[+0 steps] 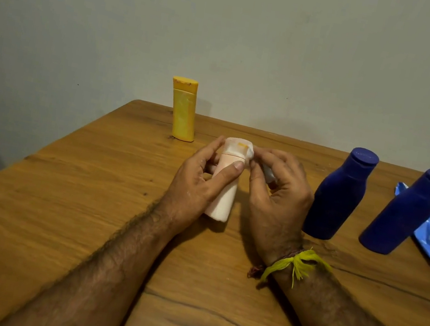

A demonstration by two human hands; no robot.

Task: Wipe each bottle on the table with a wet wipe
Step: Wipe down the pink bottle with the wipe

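Left hand (200,177) grips the pink bottle (225,187) just right of the yellow bottle (183,110); right hand (274,190), fingers pinching the wet wipe (250,151), should rub firmly round its cap.

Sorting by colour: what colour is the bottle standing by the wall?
Yellow bottle, seen in the head view.

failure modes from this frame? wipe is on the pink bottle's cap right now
1. The left hand alone steadies the pink bottle; pressure from the wet wipe in the right hand could tip it.
2. The right forearm lies close to the nearer blue bottle; a swing outward could knock it over.
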